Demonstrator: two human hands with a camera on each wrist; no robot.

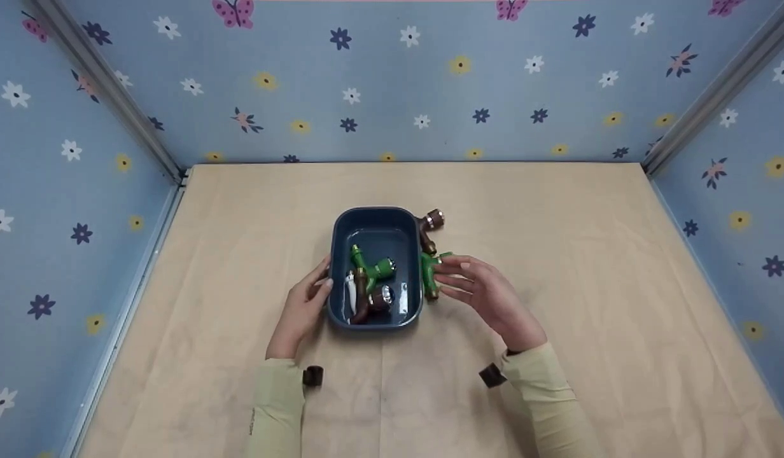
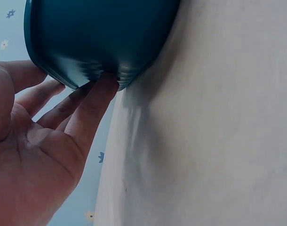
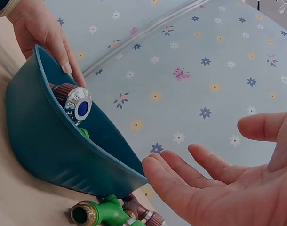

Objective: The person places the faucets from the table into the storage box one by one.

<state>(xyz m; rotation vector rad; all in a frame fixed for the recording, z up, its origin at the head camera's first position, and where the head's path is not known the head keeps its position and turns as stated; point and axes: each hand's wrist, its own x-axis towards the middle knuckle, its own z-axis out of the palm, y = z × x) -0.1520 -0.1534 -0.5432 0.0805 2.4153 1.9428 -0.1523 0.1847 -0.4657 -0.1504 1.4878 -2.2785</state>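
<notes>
A dark blue plastic basin (image 1: pixel 406 242) stands in mid-table. My left hand (image 1: pixel 303 310) holds its left side, thumb at the rim and fingers against the outer wall (image 2: pixel 101 42). Inside lie a green tap (image 1: pixel 370 270), a brown tap (image 1: pixel 361 296) with a silver-capped knob, and a slim white piece (image 1: pixel 352 296) partly hidden by the brown one. Against the basin's right side lie another green tap (image 1: pixel 428 277) and, farther back, another brown tap (image 1: pixel 434 219). My right hand (image 1: pixel 487 296) is beside that green tap, fingers extended and palm empty in the right wrist view.
A beige cloth (image 1: pixel 589 267) covers the table. Blue flowered panels (image 1: pixel 405 76) rise at the back and both sides, joined by grey metal posts (image 1: pixel 105 83). Dark wrist cameras (image 1: pixel 313 376) sit by both sleeves.
</notes>
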